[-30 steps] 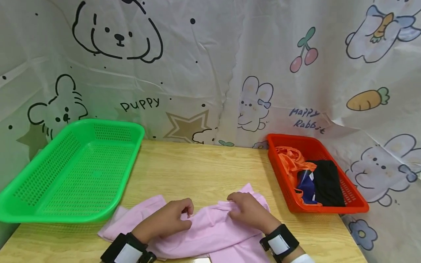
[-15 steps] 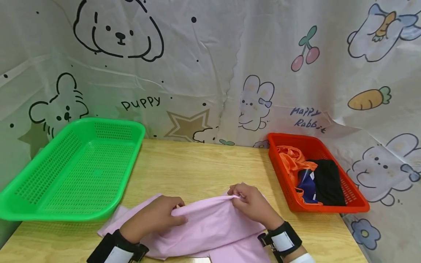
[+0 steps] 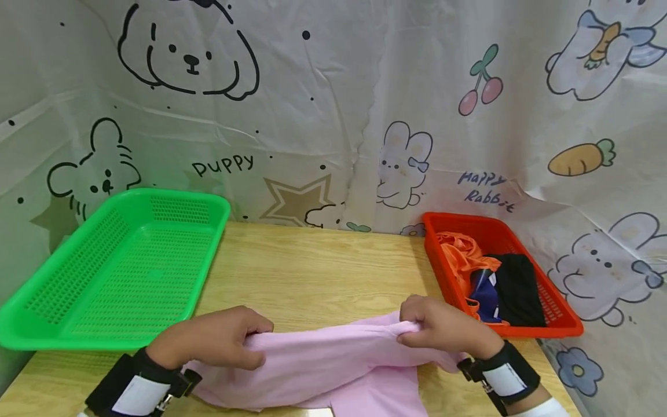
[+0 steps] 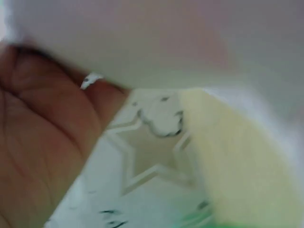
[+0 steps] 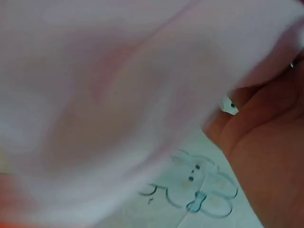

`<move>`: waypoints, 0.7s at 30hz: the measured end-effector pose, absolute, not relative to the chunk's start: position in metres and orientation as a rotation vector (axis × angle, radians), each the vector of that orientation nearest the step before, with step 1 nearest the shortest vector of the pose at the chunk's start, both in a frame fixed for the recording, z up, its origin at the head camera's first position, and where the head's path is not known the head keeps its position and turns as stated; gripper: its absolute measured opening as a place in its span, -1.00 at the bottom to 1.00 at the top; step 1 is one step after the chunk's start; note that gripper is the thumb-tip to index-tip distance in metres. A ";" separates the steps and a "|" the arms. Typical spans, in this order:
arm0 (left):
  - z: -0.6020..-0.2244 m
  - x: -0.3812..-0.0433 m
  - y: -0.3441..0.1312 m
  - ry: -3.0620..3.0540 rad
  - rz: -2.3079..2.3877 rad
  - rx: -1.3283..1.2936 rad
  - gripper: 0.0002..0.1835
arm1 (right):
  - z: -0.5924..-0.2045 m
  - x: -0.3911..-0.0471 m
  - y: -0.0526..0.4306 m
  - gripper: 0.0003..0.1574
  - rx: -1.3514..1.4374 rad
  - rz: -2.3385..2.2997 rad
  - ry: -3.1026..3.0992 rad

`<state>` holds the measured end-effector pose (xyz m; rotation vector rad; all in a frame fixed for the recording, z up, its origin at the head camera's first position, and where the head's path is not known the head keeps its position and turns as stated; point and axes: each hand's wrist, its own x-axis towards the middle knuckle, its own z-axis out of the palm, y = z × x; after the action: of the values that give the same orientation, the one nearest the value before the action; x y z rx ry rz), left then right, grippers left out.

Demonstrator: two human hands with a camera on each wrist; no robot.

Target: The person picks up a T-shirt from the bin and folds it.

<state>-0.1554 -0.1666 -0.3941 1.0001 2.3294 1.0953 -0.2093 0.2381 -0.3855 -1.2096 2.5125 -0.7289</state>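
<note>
A pink cloth garment [image 3: 312,365] stretches between both hands near the front of the table, its top edge pulled nearly straight; its kind cannot be told. My left hand [image 3: 213,339] grips the left end of that edge, thumb in front and fingers behind. At the right end my right hand [image 3: 448,327] pinches the fabric between thumb and fingers. Part of the garment hangs down at the front edge of the view. In the left wrist view the pink fabric [image 4: 156,42] is blurred above the palm; in the right wrist view the blurred cloth [image 5: 104,95] covers most of the picture.
A green plastic basket [image 3: 208,255] stands on the left of the wooden table [image 3: 312,272]. On the right is a red basket [image 3: 500,223] holding an orange cloth [image 3: 461,252], a dark blue cloth [image 3: 486,298] and a black cloth [image 3: 518,289]. A printed curtain [image 3: 333,104] hangs behind.
Both hands have taken hold of the pink garment's upper edge. They have moved apart, left hand leftward and right hand rightward, drawing the edge taut.
</note>
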 end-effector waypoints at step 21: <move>-0.344 -0.186 -0.211 3.095 0.504 0.712 -0.83 | -0.358 -0.243 0.306 -0.76 -0.441 -0.604 2.819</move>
<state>-0.1858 -0.2111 -0.3442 0.7125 3.0950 0.5043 -0.2433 0.3062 -0.3576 -0.4412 2.8186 -0.6040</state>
